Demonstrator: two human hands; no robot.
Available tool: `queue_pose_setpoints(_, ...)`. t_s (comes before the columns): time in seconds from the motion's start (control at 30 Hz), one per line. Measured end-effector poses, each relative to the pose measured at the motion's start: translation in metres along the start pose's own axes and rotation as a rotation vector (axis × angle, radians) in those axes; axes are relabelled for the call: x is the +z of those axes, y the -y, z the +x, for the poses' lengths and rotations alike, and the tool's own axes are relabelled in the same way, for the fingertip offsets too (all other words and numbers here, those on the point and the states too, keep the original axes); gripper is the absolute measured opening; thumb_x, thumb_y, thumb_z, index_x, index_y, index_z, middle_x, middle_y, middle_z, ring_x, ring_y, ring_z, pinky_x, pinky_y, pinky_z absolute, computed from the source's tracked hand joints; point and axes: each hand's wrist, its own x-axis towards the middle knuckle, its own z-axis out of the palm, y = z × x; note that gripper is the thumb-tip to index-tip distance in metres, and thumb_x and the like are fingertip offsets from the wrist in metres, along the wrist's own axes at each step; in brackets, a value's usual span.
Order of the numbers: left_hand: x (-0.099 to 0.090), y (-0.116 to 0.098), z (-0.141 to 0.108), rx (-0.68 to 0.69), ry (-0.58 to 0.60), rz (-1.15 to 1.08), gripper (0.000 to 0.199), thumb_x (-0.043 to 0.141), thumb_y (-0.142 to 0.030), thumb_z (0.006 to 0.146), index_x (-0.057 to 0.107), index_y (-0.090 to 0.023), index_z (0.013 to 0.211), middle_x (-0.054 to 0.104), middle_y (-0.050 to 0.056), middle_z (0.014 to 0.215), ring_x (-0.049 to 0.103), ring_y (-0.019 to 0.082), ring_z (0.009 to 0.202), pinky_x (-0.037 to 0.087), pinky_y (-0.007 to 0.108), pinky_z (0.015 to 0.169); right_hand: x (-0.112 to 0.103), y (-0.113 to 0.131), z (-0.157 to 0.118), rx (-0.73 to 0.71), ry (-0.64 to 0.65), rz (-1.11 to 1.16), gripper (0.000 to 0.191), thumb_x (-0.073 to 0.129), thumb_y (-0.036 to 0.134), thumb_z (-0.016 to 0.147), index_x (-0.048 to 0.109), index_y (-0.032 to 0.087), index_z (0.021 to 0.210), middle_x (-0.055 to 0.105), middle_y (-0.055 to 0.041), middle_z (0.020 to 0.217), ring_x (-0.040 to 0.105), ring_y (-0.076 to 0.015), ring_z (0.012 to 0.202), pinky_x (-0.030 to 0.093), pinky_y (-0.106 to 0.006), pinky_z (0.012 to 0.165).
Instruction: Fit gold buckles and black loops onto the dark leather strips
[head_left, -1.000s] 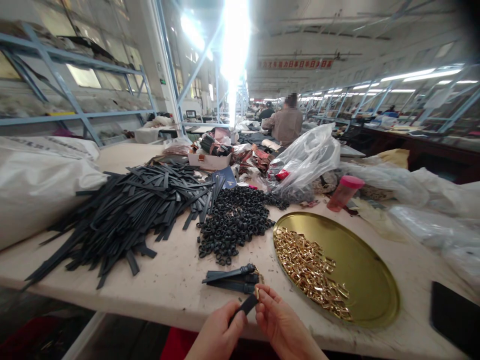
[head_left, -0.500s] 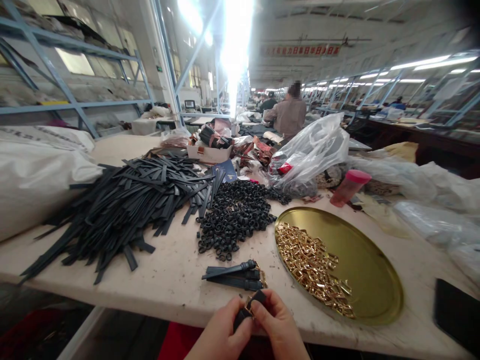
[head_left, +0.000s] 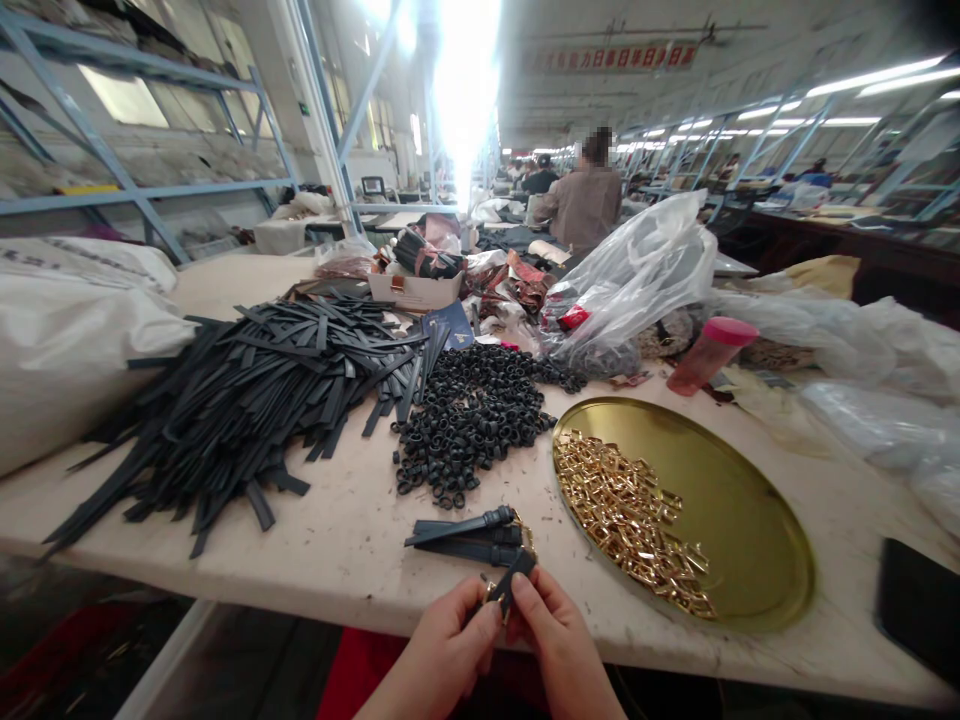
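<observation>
Between both hands, at the table's front edge, is a black leather strap (head_left: pixel 517 573) with a small gold buckle (head_left: pixel 491 592). My left hand (head_left: pixel 456 628) is closed at the buckle end; its fingers partly hide the strap there. On the other side, my right hand (head_left: pixel 553 622) pinches the strap between thumb and fingers. Just beyond them lie several straps fitted with buckles (head_left: pixel 469 535). Farther back is a heap of small black loops (head_left: pixel 472 415). To the right, a gold oval tray (head_left: pixel 750 530) bears many loose gold buckles (head_left: pixel 626 510).
A big pile of black strips (head_left: pixel 277 385) spreads over the left of the table (head_left: pixel 330 540), beside a white sack (head_left: pixel 75 350). A pink-lidded jar (head_left: pixel 709 358), a clear plastic bag (head_left: pixel 637 280) and a dark flat object (head_left: pixel 919 600) are right. Another person (head_left: pixel 589 200) sits beyond.
The strap's end has swung up and away from me, and more of its length shows between my hands. My left fingers have shifted around the buckle. The view has tilted slightly.
</observation>
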Motion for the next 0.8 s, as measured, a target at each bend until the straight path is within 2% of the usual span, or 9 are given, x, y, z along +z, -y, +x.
queue_pose_setpoints(0.1,0.003,0.000,0.000,-0.040,0.007,-0.036,0.034,0.046,-0.051,0.072,0.045,-0.017,0.071,0.044,-0.008,0.048,0.028,0.002,0.030,0.016,0.017,0.032,0.000,0.005,-0.004,-0.013,0.007,-0.062,0.032,0.055,0.050,0.074,0.054,0.018,0.069,0.047,0.0036,0.057,0.042,-0.0112,0.053,0.036,-0.023,0.052)
queue_pose_setpoints(0.23,0.008,0.003,-0.005,-0.029,-0.024,-0.050,0.028,0.046,-0.046,0.072,0.042,-0.018,0.068,0.050,-0.005,0.053,0.031,0.002,0.031,0.017,0.017,0.032,-0.006,0.008,-0.014,-0.372,-0.035,-0.405,0.024,0.051,0.041,0.079,0.058,0.021,0.068,0.054,-0.0014,0.067,0.049,-0.0166,0.066,0.039,-0.027,0.062)
queue_pose_setpoints(0.3,0.012,0.003,-0.011,0.003,-0.085,0.004,0.026,0.044,-0.043,0.075,0.041,-0.019,0.066,0.048,-0.006,0.052,0.032,0.003,0.033,0.020,0.017,0.034,-0.010,0.007,-0.018,-0.478,-0.016,-0.517,0.018,0.054,0.036,0.077,0.059,0.021,0.067,0.056,-0.0031,0.070,0.050,-0.0181,0.069,0.039,-0.028,0.064)
queue_pose_setpoints(0.33,0.013,0.002,-0.015,0.019,-0.113,0.040,0.025,0.044,-0.041,0.076,0.041,-0.019,0.064,0.046,-0.007,0.051,0.033,0.004,0.034,0.022,0.017,0.035,-0.012,0.006,-0.018,-0.467,-0.005,-0.524,0.017,0.056,0.035,0.076,0.059,0.021,0.067,0.056,-0.0027,0.069,0.050,-0.0179,0.067,0.039,-0.028,0.063)
queue_pose_setpoints(0.4,0.014,0.000,-0.023,0.048,-0.140,0.106,0.026,0.045,-0.040,0.076,0.041,-0.019,0.062,0.043,-0.007,0.049,0.035,0.005,0.038,0.023,0.018,0.038,-0.014,0.002,-0.018,-0.354,0.021,-0.424,0.018,0.059,0.037,0.073,0.057,0.021,0.068,0.054,-0.0004,0.065,0.048,-0.0162,0.062,0.038,-0.027,0.059)
queue_pose_setpoints(0.5,0.012,-0.004,-0.030,0.085,-0.085,0.180,0.029,0.050,-0.043,0.074,0.041,-0.019,0.060,0.044,-0.006,0.048,0.037,0.007,0.043,0.024,0.018,0.042,-0.011,-0.001,-0.017,-0.144,0.127,-0.163,0.027,0.063,0.044,0.068,0.052,0.019,0.068,0.050,0.0034,0.060,0.044,-0.0122,0.055,0.036,-0.024,0.054)
queue_pose_setpoints(0.57,0.007,-0.003,-0.027,0.083,-0.064,0.198,0.032,0.051,-0.046,0.072,0.040,-0.019,0.059,0.042,-0.007,0.044,0.036,0.007,0.043,0.023,0.018,0.041,-0.009,0.000,-0.016,-0.083,0.202,-0.071,0.034,0.064,0.049,0.065,0.048,0.019,0.067,0.046,0.0054,0.057,0.040,-0.0102,0.053,0.033,-0.023,0.052)
queue_pose_setpoints(0.67,-0.003,0.001,-0.015,0.086,-0.076,0.148,0.033,0.052,-0.049,0.071,0.039,-0.020,0.062,0.044,-0.007,0.046,0.037,0.007,0.042,0.024,0.018,0.041,-0.008,0.008,-0.010,-0.133,0.265,-0.159,0.038,0.059,0.055,0.067,0.045,0.020,0.064,0.042,0.0058,0.056,0.038,-0.0096,0.053,0.031,-0.022,0.051)
queue_pose_setpoints(0.8,-0.015,0.006,0.005,0.185,-0.010,0.105,0.039,0.050,-0.052,0.073,0.046,-0.018,0.092,0.051,-0.004,0.059,0.043,0.009,0.048,0.031,0.019,0.046,-0.016,0.033,0.019,-0.201,0.424,-0.443,0.046,0.040,0.060,0.077,0.052,0.017,0.065,0.046,0.0022,0.057,0.044,-0.0114,0.054,0.033,-0.023,0.051)
